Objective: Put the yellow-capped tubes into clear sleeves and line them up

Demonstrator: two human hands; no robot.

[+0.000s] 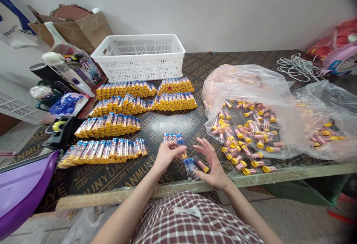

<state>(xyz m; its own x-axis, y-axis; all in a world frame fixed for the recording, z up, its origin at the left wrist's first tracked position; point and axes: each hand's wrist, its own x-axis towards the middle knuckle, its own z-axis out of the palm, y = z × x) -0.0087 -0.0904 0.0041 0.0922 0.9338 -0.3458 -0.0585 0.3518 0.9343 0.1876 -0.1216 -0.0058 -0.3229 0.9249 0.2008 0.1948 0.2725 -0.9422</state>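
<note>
My left hand [169, 156] pinches a small tube [181, 143] with a blue upper part and a yellow end, holding it upright. Just beyond it, a short row of blue-labelled tubes [172, 136] lies on the dark board. My right hand [211, 164] is spread with its fingers apart, nothing in its grasp. Under its thumb side lie some blue wrappers [190, 168], partly covered by the hand; I cannot tell whether it touches them. A loose pink tube with a yellow cap [201, 166] lies beside them, between my hands.
Stacked rows of blue-and-yellow tubes [103, 149] fill the left of the table [178, 123]. Behind stands a white basket [139, 64]. At right, a plastic bag [245, 78] spills pink tubes [252, 125]. A tape dispenser [60, 130] and purple dustpan-like item [30, 195] are at left.
</note>
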